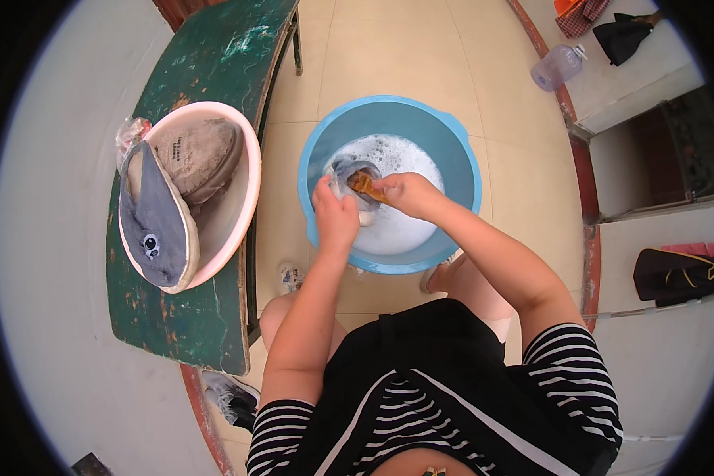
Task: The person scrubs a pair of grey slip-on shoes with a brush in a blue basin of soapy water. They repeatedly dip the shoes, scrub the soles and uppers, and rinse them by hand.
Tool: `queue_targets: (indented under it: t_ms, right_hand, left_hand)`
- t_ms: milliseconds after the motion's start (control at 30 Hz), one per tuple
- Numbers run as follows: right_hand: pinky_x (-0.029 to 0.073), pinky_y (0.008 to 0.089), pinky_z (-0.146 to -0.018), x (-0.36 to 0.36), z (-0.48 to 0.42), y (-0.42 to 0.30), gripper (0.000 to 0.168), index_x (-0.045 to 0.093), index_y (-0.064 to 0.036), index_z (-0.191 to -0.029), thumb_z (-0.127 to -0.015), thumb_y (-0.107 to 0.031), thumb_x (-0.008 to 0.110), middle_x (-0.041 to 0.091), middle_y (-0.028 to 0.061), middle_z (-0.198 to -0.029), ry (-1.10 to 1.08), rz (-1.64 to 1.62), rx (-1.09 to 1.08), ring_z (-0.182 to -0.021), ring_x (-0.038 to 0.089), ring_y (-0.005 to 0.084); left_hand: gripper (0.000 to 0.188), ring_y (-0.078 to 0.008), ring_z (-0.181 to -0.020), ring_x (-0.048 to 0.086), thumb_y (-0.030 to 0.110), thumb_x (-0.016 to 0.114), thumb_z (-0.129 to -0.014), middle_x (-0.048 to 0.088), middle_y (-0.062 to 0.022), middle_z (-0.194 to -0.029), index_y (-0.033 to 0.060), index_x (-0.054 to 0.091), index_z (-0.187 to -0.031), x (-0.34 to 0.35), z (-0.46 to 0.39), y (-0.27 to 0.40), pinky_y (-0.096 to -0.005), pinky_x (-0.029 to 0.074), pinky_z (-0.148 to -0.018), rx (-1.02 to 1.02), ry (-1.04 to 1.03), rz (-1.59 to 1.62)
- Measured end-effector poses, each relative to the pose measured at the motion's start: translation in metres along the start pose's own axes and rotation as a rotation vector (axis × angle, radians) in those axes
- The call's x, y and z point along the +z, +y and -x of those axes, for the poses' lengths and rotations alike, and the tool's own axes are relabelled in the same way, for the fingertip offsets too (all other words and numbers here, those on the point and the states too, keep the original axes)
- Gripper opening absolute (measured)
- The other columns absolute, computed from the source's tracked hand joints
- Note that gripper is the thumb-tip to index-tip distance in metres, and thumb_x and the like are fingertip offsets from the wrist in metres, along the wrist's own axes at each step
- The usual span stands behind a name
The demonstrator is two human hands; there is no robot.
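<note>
A wet grey shoe or slipper (344,189) is in my left hand (337,217), above the foam in a blue plastic basin (306,196). My right hand (409,194) grips the handle of a brown brush (370,188). The brush's head reaches into the shoe's opening, so its bristles are hidden. White suds (407,159) cover the water. Left of the basin, a pale pink tub (251,178) holds a grey slipper (154,217) with an eye design, leaning on the rim, and a fuzzy brown-grey slipper (199,152) bearing printed writing.
The pink tub stands on a worn green bench (172,324), with a clear plastic bag (132,134) beside it. Sneakers (232,398) sit under the bench's near end. At the right wall are a plastic jug (556,66) and dark cloths (669,276). My legs flank the basin's near side.
</note>
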State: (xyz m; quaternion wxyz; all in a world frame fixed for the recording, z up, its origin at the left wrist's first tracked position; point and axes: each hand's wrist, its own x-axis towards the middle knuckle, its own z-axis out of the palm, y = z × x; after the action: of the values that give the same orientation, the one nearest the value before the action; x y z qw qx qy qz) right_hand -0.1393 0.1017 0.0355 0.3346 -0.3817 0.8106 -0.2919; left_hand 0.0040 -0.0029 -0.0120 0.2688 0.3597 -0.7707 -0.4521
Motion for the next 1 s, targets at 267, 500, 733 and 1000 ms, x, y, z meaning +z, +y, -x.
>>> queue_targets:
  t_ms: [267,500,733,1000]
  right_hand:
    - [0.056,0.0372,-0.073,0.025,0.005,-0.003,0.034,0.061,-0.009,-0.123,-0.091,-0.02,0.052,0.06,0.0187,-0.104,0.025,0.752,0.015,-0.09,0.067,0.0274]
    - [0.056,0.037,-0.062,0.031,-0.042,-0.002,0.027,0.072,0.0,-0.09,-0.088,-0.02,0.054,0.07,0.0191,-0.096,-0.108,0.439,0.184,-0.086,0.07,0.0264]
    - [0.044,0.0318,-0.044,0.013,0.044,-0.021,0.042,0.06,-0.009,-0.127,-0.093,-0.032,0.051,0.053,0.0028,-0.062,-0.141,-0.344,0.406,-0.047,0.049,0.0171]
    - [0.044,0.0303,-0.051,-0.006,0.116,-0.042,0.049,0.049,-0.01,-0.141,-0.097,-0.033,0.049,0.054,0.0016,-0.067,-0.108,-0.551,0.381,-0.055,0.05,0.0119]
  left_hand:
    - [0.053,-0.045,-0.123,0.044,0.009,0.048,-0.084,0.04,-0.03,-0.134,-0.0044,0.036,-0.134,0.001,0.01,0.005,-0.0482,0.038,-0.103,0.039,-0.037,0.011]
    - [0.051,-0.045,-0.121,0.045,0.008,0.047,-0.084,0.044,-0.0294,-0.131,-0.0045,0.038,-0.133,0.005,0.005,0.001,-0.0477,0.038,-0.102,0.115,-0.075,-0.043]
    - [0.043,-0.0413,-0.119,0.047,0.016,0.048,-0.095,0.048,-0.0274,-0.129,-0.004,0.041,-0.132,0.002,0.006,0.006,-0.0441,0.039,-0.102,0.012,0.011,0.08]
    - [0.04,-0.0391,-0.12,0.048,0.024,0.045,-0.101,0.049,-0.025,-0.13,-0.0012,0.043,-0.132,0.007,0.005,0.007,-0.0426,0.039,-0.101,0.06,0.027,0.1]
